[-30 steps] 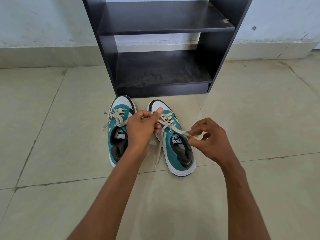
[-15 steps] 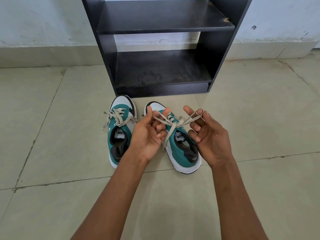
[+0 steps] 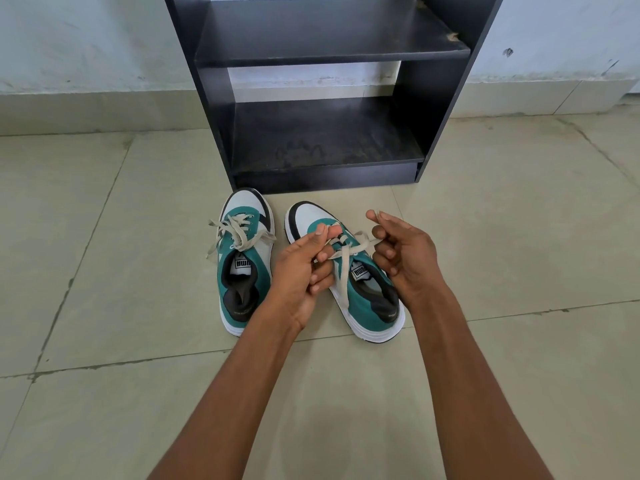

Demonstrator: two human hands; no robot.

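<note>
On the left, the tiled floor [image 3: 114, 306] runs back to a pale wall [image 3: 86, 43]. The tied shoe [image 3: 242, 271], teal and white with a black toe edge, stands on the floor with its toe pointing away, and its bow [image 3: 239, 233] lies loose across the tongue.

Just to its right is the left hand [image 3: 301, 271], palm turned inward and fingers curled. Its thumb and forefinger pinch one strand of the lace [image 3: 346, 251] over the loose shoe [image 3: 363, 299]. That shoe stands beside the tied one, close but apart, with its toe angled slightly to the left and its heel nearest the person. The two strands cross between the hands above the tongue, and one flat end hangs down the shoe's near side.

The right hand [image 3: 405, 258] is at the shoe's right flank. Its fingers are curled and the other strand is caught among them. The thumb and forefinger tips meet above it, though exactly which fingers hold the strand I cannot tell.

Behind both shoes a black rack [image 3: 446, 109] stands against the wall, its lower shelf [image 3: 322, 140] dusty and bare. The toes of both shoes sit just in front of its base.
</note>
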